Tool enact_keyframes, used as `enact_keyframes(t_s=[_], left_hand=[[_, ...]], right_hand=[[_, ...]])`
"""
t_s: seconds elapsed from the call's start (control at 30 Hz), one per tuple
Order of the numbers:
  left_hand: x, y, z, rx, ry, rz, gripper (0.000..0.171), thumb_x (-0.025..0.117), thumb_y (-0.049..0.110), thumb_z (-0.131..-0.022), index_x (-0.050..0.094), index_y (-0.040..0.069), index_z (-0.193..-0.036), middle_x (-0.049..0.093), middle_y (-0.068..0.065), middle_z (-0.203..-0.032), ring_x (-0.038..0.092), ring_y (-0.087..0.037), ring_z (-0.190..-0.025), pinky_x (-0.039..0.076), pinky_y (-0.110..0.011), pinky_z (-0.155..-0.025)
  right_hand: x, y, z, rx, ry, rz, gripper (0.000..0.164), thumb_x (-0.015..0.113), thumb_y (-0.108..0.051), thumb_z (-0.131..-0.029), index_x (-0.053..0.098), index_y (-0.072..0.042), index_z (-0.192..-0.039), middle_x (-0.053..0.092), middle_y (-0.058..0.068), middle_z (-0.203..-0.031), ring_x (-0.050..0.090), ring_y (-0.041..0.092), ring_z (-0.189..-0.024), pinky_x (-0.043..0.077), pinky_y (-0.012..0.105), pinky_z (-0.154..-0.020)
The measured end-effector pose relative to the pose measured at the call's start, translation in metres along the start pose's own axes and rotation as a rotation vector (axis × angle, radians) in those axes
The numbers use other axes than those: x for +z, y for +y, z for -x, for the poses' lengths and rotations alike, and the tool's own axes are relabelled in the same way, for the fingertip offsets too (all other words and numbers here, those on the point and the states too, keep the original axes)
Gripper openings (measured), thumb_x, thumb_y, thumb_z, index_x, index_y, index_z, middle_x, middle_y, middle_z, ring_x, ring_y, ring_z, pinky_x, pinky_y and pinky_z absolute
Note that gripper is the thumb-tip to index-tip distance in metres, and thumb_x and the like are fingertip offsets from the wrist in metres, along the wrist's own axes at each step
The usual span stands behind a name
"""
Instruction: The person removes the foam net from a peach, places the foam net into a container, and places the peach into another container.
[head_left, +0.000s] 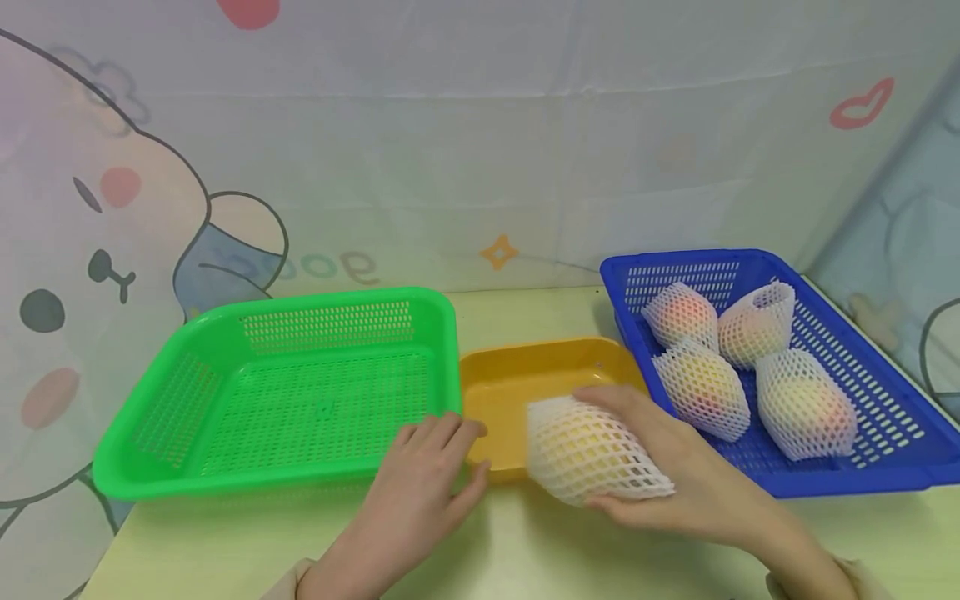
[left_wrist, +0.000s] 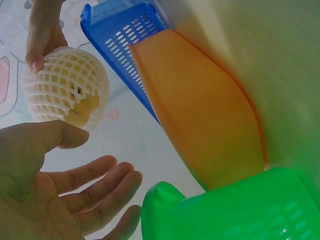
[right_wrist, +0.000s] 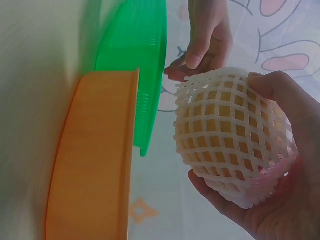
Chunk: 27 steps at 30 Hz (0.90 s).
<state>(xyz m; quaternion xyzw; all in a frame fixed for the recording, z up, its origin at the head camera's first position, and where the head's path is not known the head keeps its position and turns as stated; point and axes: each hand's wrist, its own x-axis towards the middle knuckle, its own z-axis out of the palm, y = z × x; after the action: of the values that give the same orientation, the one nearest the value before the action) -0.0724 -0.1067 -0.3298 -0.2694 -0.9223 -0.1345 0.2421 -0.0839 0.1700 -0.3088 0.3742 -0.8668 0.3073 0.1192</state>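
My right hand [head_left: 663,467] grips a round yellow fruit in a white foam net [head_left: 588,450], thumb on one side and fingers on the other. It is held above the front of the orange-yellow tray [head_left: 547,354]. In the left wrist view, bare yellow skin shows at the net's open end. My left hand [head_left: 423,475] holds nothing; its fingers are loosely bent by the front right corner of the green basket [head_left: 277,487]. In the left wrist view that hand [left_wrist: 75,185] is spread, palm visible, below the netted fruit [left_wrist: 67,87].
A blue basket [head_left: 832,483] on the right holds several net-wrapped fruits [head_left: 701,387] with red and yellow skin. The tray stands between the green and blue baskets on a pale table [head_left: 525,550]. Behind hangs a white cloth [head_left: 450,167] with cartoon prints.
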Motion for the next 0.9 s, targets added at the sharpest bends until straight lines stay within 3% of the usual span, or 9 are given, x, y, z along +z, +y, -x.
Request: enact_keyframes(t_s=[0.2, 0.53, 0.77, 0.9], left_hand=[[0.001, 0.0, 0.0, 0.076, -0.007, 0.105, 0.026, 0.068, 0.02, -0.084, 0.063, 0.015, -0.109, 0.063, 0.009, -0.096, 0.058, -0.008, -0.089, 0.049, -0.025, -0.075], [0.009, -0.005, -0.005, 0.262, 0.06, 0.225, 0.038, 0.077, 0.014, -0.078, 0.064, 0.007, -0.113, 0.064, 0.0, -0.105, 0.06, -0.012, -0.097, 0.052, -0.025, -0.088], [0.01, -0.005, -0.006, 0.272, 0.065, 0.371, 0.04, 0.078, 0.008, -0.075, 0.063, 0.005, -0.112, 0.062, -0.001, -0.106, 0.059, -0.01, -0.093, 0.05, -0.011, -0.083], [0.011, -0.005, -0.006, 0.282, 0.053, 0.455, 0.046, 0.079, 0.009, -0.074, 0.061, 0.004, -0.116, 0.061, -0.001, -0.105, 0.06, -0.011, -0.09, 0.05, -0.01, -0.079]], right_hand=[[0.006, -0.003, 0.0, 0.015, -0.032, -0.116, 0.086, 0.083, -0.034, -0.073, 0.034, -0.022, -0.144, 0.051, -0.006, -0.134, 0.057, 0.007, -0.102, 0.055, 0.027, -0.078], [0.009, -0.006, -0.001, 0.018, -0.051, -0.162, 0.087, 0.083, -0.035, -0.073, 0.033, -0.022, -0.144, 0.051, -0.007, -0.132, 0.056, 0.008, -0.104, 0.054, 0.028, -0.08], [0.009, -0.007, -0.001, 0.034, -0.059, -0.19, 0.087, 0.083, -0.034, -0.074, 0.033, -0.023, -0.144, 0.05, -0.007, -0.133, 0.056, 0.008, -0.105, 0.054, 0.028, -0.081], [0.008, -0.007, -0.001, 0.041, -0.06, -0.198, 0.087, 0.083, -0.034, -0.074, 0.033, -0.023, -0.144, 0.05, -0.007, -0.134, 0.055, 0.008, -0.105, 0.053, 0.028, -0.082]])
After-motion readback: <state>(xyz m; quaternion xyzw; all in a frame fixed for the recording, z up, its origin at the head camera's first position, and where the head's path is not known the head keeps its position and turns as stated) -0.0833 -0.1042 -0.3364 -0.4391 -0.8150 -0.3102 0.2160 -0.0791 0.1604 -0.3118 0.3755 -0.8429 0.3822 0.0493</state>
